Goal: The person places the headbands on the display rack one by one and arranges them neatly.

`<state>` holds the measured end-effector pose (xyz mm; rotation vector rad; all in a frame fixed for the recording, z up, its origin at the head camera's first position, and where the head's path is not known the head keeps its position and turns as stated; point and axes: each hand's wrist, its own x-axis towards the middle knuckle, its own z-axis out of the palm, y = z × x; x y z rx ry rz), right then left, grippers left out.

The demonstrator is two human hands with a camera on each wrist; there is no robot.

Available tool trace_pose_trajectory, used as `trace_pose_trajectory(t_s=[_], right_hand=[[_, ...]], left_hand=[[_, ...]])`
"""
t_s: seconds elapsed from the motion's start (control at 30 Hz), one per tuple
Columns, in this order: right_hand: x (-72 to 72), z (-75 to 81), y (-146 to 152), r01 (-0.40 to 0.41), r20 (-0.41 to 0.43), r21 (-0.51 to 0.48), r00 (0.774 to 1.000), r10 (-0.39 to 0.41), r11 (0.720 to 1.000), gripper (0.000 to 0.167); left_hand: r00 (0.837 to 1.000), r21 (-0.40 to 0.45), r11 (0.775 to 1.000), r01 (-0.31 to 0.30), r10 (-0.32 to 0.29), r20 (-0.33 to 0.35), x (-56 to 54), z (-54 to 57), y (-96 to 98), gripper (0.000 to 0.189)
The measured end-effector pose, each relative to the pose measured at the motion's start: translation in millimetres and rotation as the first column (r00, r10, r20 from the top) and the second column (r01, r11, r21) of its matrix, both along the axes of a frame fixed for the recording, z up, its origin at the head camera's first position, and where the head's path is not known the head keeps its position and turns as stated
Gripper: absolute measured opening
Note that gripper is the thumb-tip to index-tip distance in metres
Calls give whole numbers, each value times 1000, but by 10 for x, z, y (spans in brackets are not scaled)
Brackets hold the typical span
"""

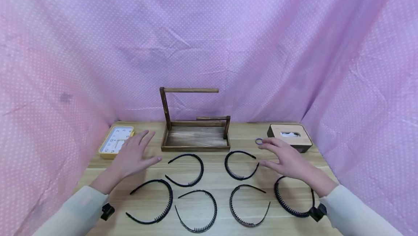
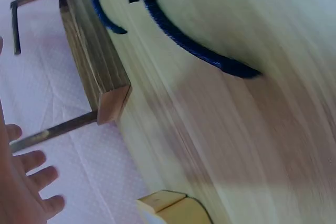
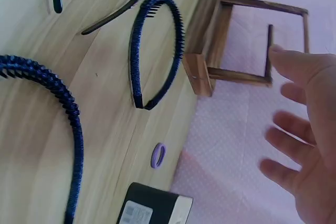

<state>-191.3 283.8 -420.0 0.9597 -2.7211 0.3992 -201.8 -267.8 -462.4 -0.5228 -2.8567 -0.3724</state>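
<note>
My left hand (image 1: 132,155) hovers with fingers spread near the yellow-framed clock (image 1: 116,140), holding nothing. On the other side, my right hand (image 1: 287,158) hangs in the air with relaxed fingers, between a small purple hair tie (image 1: 259,141) and a toothed black headband (image 1: 277,192). In the right wrist view the hair tie (image 3: 158,155) lies on the table, apart from the hand. More dark headbands lie in two rows, among them one back left (image 1: 202,169), one back right (image 1: 226,163), one front left (image 1: 171,196) and one front middle (image 1: 215,210).
A brown wooden stand (image 1: 196,149) with two horizontal bars on posts is at the table's back middle. A tissue box (image 1: 305,141) sits at the back right. Pink dotted cloth (image 1: 209,40) hangs behind and at both sides of the wooden table (image 1: 213,174).
</note>
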Motion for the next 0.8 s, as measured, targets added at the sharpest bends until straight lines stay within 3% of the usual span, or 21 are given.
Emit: trace_pose_trajectory(t_s=[0.13,0.3,0.47,0.6,0.7,0.8], right_hand=[[135,4,169,-5,77,-9,997,6,1000,44],[386,-153,494,-43,75,-39,996,46,998,37],[635,-378,831,-42,103,-85,993,51,996,33],[798,-616,1049,-50,122,-121,990,65,991,34],[913,-829,1208,-69,96,-126,992,81,990,37],[1014,-984,1341,-74,111,-122,990,88,990,39]], left_hand=[[990,125,989,-78,62,128,-116,-23,-23,93],[961,280,948,-153,76,267,-277,-77,-39,77],[937,381,907,-178,38,347,-448,-204,-70,58],[909,455,861,-227,20,417,-516,-328,-102,57],[901,509,821,-259,15,434,-523,-388,-88,55],[904,540,796,-274,21,428,-518,-424,-56,52]])
